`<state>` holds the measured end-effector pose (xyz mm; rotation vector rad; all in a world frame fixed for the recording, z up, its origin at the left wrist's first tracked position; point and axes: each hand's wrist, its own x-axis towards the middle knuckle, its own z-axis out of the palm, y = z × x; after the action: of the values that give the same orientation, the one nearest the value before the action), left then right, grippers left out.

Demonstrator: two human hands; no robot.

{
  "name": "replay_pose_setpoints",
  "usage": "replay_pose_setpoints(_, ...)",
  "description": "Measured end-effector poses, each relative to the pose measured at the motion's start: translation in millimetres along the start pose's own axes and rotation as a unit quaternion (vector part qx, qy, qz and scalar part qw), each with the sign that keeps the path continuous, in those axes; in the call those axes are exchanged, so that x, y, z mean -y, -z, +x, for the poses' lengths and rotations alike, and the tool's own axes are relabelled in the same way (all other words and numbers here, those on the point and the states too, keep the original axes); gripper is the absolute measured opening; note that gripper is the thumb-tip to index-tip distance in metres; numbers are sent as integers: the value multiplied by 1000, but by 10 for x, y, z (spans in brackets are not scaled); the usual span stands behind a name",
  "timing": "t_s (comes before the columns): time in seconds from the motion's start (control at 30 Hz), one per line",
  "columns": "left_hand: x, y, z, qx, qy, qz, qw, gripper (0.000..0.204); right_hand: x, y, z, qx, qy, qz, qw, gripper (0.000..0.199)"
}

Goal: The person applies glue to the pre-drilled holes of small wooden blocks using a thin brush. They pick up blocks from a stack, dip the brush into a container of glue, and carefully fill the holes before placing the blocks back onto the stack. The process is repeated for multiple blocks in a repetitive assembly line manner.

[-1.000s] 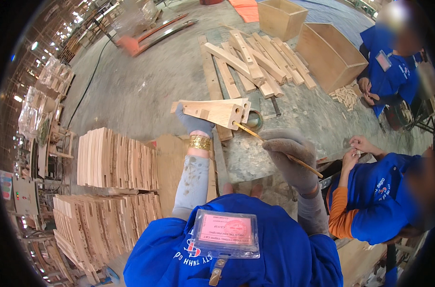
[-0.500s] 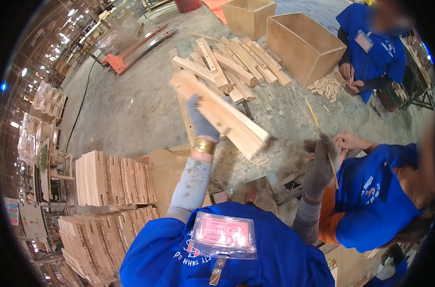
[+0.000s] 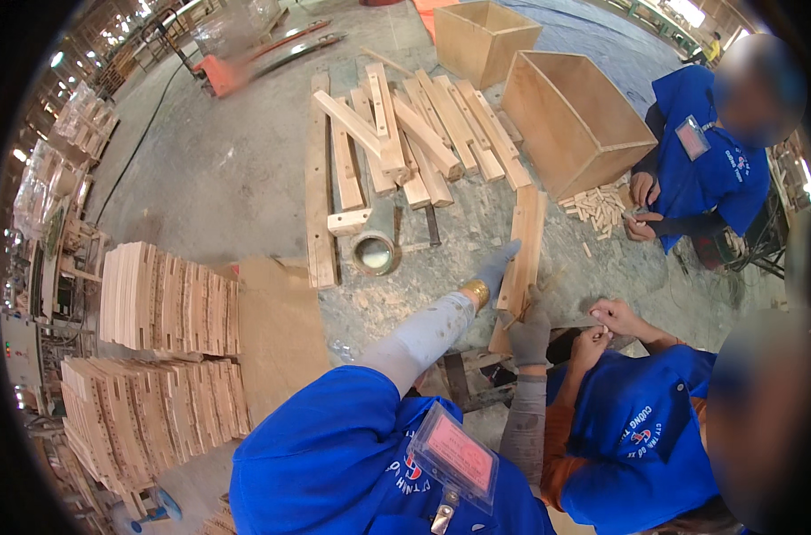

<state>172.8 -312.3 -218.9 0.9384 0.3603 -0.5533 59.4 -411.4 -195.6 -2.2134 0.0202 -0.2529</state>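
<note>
My left hand (image 3: 497,266), in a grey glove with a gold band at the wrist, grips the left side of a pale wooden block (image 3: 530,223). The block has round holes and stands lengthwise away from me, right of the middle. At its near end is my right hand (image 3: 531,332), also gloved and closed. A blurred, thin yellowish stick (image 3: 550,283) shows by its fingers. Another piece of wood (image 3: 502,335) lies under the near end, partly hidden. Left of my hands is a round container (image 3: 374,253) with a pale content.
Several drilled wooden blocks (image 3: 450,134) lie heaped ahead, beside a long board (image 3: 321,196). Two plywood boxes (image 3: 561,125) and a pile of small dowels (image 3: 597,207) are at right. Two co-workers in blue sit there. Wood stacks (image 3: 169,299) stand left; a red pallet jack (image 3: 216,76) is behind.
My left hand has carried the wooden block right and lowered it beside my right hand. The right hand has moved left and down. My view has shifted, uncovering the round container.
</note>
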Motion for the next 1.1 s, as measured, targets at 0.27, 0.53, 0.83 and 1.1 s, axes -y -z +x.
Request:
replay_pose_setpoints(0.27,-817,544,-259,-67,-346,549,758,28,267,-195,151,-87,76,-82,990,32)
replay_pose_setpoints(0.53,-2453,1566,-422,-163,-373,849,336,55,977,-913,713,-23,172,83,981,18)
replay_pose_setpoints(0.83,-3105,1779,-211,-26,-412,860,299,32,1366,-1824,1469,-31,201,-87,975,44)
replay_pose_setpoints(1.1,-4111,2454,-1163,-134,-609,332,708,44,1462,-2397,1888,-23,154,-183,971,45)
